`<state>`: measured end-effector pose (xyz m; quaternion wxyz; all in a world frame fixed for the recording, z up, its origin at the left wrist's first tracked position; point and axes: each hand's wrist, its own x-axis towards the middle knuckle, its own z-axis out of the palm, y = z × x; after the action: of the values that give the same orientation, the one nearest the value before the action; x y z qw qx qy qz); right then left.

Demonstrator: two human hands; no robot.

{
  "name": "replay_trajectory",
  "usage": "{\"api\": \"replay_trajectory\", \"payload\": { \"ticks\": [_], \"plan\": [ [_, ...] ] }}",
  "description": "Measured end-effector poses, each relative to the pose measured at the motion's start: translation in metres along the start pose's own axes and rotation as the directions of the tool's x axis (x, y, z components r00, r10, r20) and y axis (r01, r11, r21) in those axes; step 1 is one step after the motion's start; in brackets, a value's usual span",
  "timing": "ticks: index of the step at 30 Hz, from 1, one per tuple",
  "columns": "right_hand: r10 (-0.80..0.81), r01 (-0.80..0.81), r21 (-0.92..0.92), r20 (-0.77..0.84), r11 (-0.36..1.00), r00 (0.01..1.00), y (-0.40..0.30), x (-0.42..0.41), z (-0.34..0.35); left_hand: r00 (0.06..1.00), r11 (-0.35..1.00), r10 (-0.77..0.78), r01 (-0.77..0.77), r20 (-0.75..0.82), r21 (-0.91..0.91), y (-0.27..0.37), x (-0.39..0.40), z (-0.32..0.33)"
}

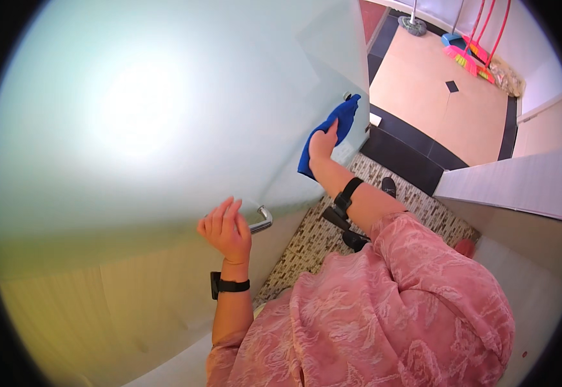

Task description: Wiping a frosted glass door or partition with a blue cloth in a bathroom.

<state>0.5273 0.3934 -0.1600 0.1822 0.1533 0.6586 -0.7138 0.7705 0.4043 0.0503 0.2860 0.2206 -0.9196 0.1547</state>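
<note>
A frosted glass door panel (203, 121) fills the left and middle of the view. Under my right hand (323, 142) a blue cloth (344, 121) lies against the glass, the hand pressing it with one finger stretched along it. The cloth's upper end is beside a small round metal fitting (347, 96) on the panel. My left hand (227, 230) is at a bent chrome door handle (263, 222), its fingers raised and partly curled; whether it grips the handle I cannot tell. A black band circles each wrist.
Brooms with red handles (462, 57), a blue dustpan (452, 39) and a mop (412, 25) stand by the wall beyond a dark threshold (402, 157). Mosaic tiles (305, 242) cover the floor near my black shoes. A pale panel edge (508, 184) juts in at right.
</note>
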Motion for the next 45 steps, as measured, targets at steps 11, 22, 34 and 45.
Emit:
{"api": "replay_trajectory", "payload": {
  "ticks": [11, 22, 34, 45],
  "plan": [
    [-0.348, 0.348, 0.021, 0.121, 0.937, 0.93, 0.01, -0.11, -0.004, 0.997, 0.987, 0.074, -0.074, -0.01, -0.141, -0.017, -0.017, 0.006],
    [-0.169, 0.214, 0.287, -0.174, 0.934, 0.97, 0.008, 0.152, -0.017, 0.997, 0.992, 0.077, -0.078, -0.021, -0.1, -0.018, -0.019, 0.005],
    [0.403, -0.44, 0.164, 0.217, 0.883, 0.889, 0.215, 0.118, -0.032, 0.993, 0.991, 0.113, -0.115, -0.024, -0.075, -0.023, -0.018, 0.007],
    [0.076, -0.226, 0.535, 0.287, 0.814, 0.955, 0.106, 0.251, -0.031, 0.994, 0.995, 0.101, -0.1, 0.053, -0.025, -0.029, -0.028, -0.005]
  ]
}}
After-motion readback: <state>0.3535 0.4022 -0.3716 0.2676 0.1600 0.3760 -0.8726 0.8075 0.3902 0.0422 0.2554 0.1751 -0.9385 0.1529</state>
